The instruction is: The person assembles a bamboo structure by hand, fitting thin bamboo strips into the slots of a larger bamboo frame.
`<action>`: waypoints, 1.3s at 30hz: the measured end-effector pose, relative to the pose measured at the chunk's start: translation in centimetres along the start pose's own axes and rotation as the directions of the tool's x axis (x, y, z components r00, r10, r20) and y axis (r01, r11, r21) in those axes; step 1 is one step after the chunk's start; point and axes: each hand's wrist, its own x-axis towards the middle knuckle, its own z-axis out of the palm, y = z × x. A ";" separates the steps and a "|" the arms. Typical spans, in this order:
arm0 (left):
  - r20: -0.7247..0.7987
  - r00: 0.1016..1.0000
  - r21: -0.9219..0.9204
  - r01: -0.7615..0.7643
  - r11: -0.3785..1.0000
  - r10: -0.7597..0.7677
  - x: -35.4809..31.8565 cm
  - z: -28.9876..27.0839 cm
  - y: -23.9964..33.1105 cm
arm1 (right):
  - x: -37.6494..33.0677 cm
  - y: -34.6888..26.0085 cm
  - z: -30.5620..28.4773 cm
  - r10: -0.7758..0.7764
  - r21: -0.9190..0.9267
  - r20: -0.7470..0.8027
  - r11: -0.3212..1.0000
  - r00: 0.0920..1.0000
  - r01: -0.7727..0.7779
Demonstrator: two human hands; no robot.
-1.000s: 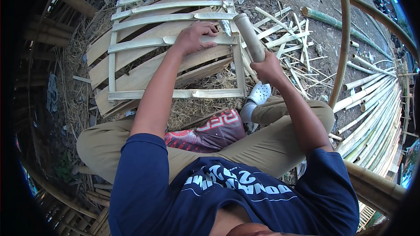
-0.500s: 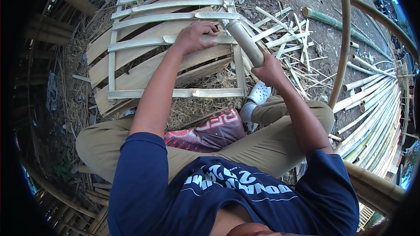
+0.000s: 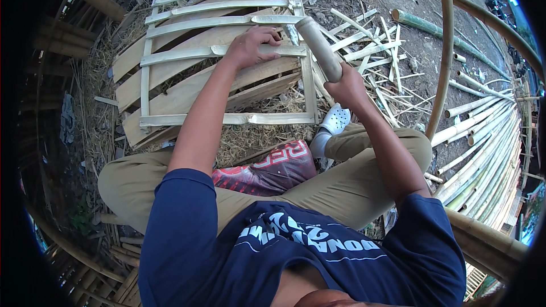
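A frame of pale split-bamboo slats (image 3: 176, 55) lies on wide boards (image 3: 182, 94) in front of me. My left hand (image 3: 250, 48) rests over one of its cross slats near the right side, fingers curled on the far edge and thumb on the near edge. My right hand (image 3: 347, 88) is closed around the lower end of a thick, pale round club (image 3: 319, 48), perhaps a length of bamboo. Its upper end is tilted to the left, over the frame's right side rail. Whether the club touches the frame I cannot tell.
Loose bamboo strips (image 3: 392, 51) are scattered right of the frame. A bundle of bamboo poles (image 3: 483, 153) lies farther right, and an upright curved pole (image 3: 446, 51) stands nearer. A dark red printed sack (image 3: 273, 170) lies between my legs, by a white clog (image 3: 336, 119).
The club in my right hand has risen slightly, its upper end now higher above the frame's side rail. My left hand stays on nearly the same spot of the slat.
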 end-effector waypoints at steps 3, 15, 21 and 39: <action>-0.001 0.999 -0.059 0.043 0.997 -0.043 0.1 0.1 0.1 | 0.3 1.0 0.7 0.029 -0.038 0.039 0.999 0.999 -0.027; 0.042 0.998 -0.015 0.039 0.999 -0.038 0.3 -0.1 0.2 | 0.5 1.2 3.1 0.042 0.048 0.054 0.998 0.998 -0.045; 0.067 0.994 -0.035 0.087 0.996 -0.085 0.2 -0.4 0.7 | -1.5 0.3 -6.2 0.040 -0.093 0.173 0.995 0.984 -0.024; 0.082 0.993 -0.011 0.085 0.996 -0.083 0.5 -0.3 0.2 | 0.6 2.4 -9.4 0.058 -0.199 0.267 0.980 0.962 -0.004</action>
